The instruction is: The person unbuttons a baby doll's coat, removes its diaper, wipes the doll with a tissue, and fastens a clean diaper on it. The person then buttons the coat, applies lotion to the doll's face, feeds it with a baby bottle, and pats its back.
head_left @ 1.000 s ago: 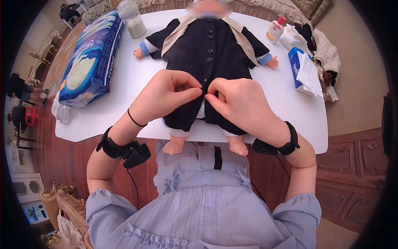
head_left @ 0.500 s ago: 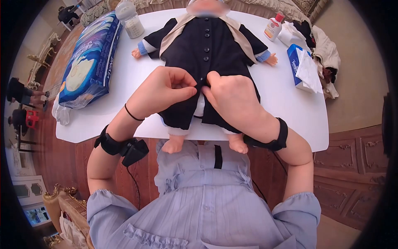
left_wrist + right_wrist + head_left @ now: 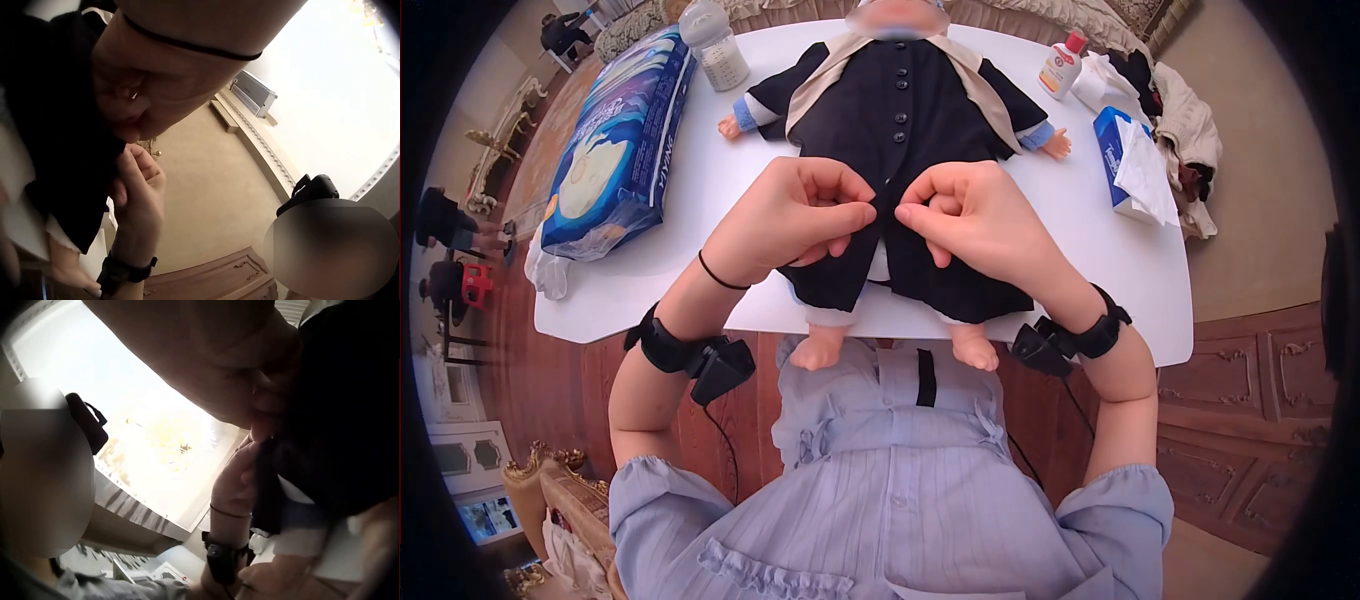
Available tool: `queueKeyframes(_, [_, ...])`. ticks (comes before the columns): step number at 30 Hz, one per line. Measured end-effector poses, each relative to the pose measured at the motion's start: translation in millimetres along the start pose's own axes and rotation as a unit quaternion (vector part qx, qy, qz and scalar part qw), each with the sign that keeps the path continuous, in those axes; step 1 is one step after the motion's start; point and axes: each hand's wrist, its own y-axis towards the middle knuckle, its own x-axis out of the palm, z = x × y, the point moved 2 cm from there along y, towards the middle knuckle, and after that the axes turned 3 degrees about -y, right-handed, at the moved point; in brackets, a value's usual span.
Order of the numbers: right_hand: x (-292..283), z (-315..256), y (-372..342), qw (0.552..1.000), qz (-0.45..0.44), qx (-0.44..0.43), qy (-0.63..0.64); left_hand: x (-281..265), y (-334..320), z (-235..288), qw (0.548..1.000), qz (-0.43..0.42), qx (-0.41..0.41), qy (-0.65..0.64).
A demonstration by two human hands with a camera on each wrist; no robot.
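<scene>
A baby doll (image 3: pixel 973 347) lies on its back with its feet toward me, wearing a black outfit (image 3: pixel 840 115) with a beige collar. Dark buttons (image 3: pixel 899 118) run down its front. Below the lowest visible button, my left hand (image 3: pixel 785 220) pinches one edge of the front opening between thumb and forefinger. Facing it across the opening, my right hand (image 3: pixel 985 220) pinches the other edge, its fingertips a small gap away. White cloth (image 3: pixel 880 262) shows between the outfit's legs. In the left wrist view the fingertips of both hands meet at the black cloth (image 3: pixel 56 125).
The white table (image 3: pixel 1090 270) holds a blue diaper pack (image 3: pixel 615 150) and a baby bottle (image 3: pixel 718 52) at left. At right stand a lotion bottle (image 3: pixel 1061 68) with a red cap and a tissue pack (image 3: pixel 1122 165), near piled clothes (image 3: pixel 1190 125).
Both hands first shifted slightly left along with the cloth. My right hand rolled palm-down, then turned back, its fingertips now a little apart from the left ones.
</scene>
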Motion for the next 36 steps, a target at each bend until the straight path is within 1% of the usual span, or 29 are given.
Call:
queueKeyframes(1, [-0.6, 0.6, -0.1, 0.998, -0.009, 0.005, 0.064, 1.0, -0.6, 0.1, 1.000, 0.000, 0.000, 0.000])
queueKeyframes(2, [-1.2, 1.0, 0.2, 0.998, -0.008, 0.005, 0.064, 2.3, -1.2, 0.5, 1.000, 0.009, 0.001, -0.005])
queueKeyframes(4, [-1.5, 2.8, 1.1, 0.993, -0.009, 0.014, 0.120, 4.5, -2.6, 2.3, 1.000, 0.018, 0.001, -0.009])
queueKeyframes(13, [-2.3, 2.0, 1.2, 0.988, -0.009, 0.020, 0.155, 9.3, -5.2, 3.2, 0.999, 0.036, 0.029, -0.016])
queueKeyframes(15, [-2.1, 2.3, 1.1, 0.988, -0.007, 0.021, 0.154, 11.4, -8.4, 7.5, 0.998, 0.044, 0.039, 0.016])
queueKeyframes(16, [-2.0, 2.6, 1.2, 0.988, -0.006, 0.021, 0.153, 12.3, -8.6, 6.6, 0.998, 0.043, 0.039, 0.016])
queueKeyframes(18, [-1.9, 2.8, 0.7, 0.987, -0.005, 0.020, 0.158, 13.5, -8.6, 5.5, 0.996, 0.050, 0.064, 0.023])
queueKeyframes(22, [2.7, 5.5, 1.2, 0.985, 0.004, 0.008, 0.172, 18.5, -7.3, 10.8, 0.996, 0.044, 0.077, 0.024])
queueKeyframes(24, [4.1, 5.4, 0.3, 0.984, 0.009, 0.003, 0.176, 19.7, -3.0, 5.0, 0.989, 0.079, 0.111, 0.051])
queueKeyframes(25, [4.2, 5.6, 0.0, 0.983, 0.015, -0.001, 0.181, 20.6, -0.9, 0.8, 0.989, 0.078, 0.111, 0.051])
queueKeyframes(27, [4.2, 7.0, -0.2, 0.979, 0.017, -0.005, 0.204, 22.0, -0.2, -1.7, 0.966, 0.114, 0.202, 0.115])
queueKeyframes(28, [4.0, 7.6, 0.1, 0.974, 0.020, -0.011, 0.226, 23.2, -0.5, -2.0, 0.966, 0.115, 0.202, 0.114])
queueKeyframes(30, [4.3, 8.9, 0.8, 0.977, 0.026, -0.017, 0.213, 27.0, -4.1, 2.2, 0.925, 0.160, 0.268, 0.216])
queueKeyframes(31, [3.9, 8.9, 1.1, 0.979, 0.033, -0.024, 0.200, 28.3, -4.6, 2.4, 0.925, 0.160, 0.268, 0.216])
queueKeyframes(33, [3.4, 7.7, -0.2, 0.977, 0.027, -0.016, 0.209, 31.2, -7.0, 5.3, 0.880, 0.179, 0.336, 0.283])
queueKeyframes(34, [3.5, 6.7, -1.5, 0.975, 0.020, -0.008, 0.219, 31.7, -7.3, 4.6, 0.880, 0.179, 0.336, 0.283])
queueKeyframes(35, [3.3, 3.8, -3.1, 0.975, 0.020, -0.008, 0.219, 32.5, -7.7, 3.6, 0.869, 0.182, 0.343, 0.306])
queueKeyframes(36, [2.9, 0.1, -5.2, 0.981, 0.024, 0.000, 0.191, 33.3, -7.9, 2.6, 0.858, 0.184, 0.349, 0.329])
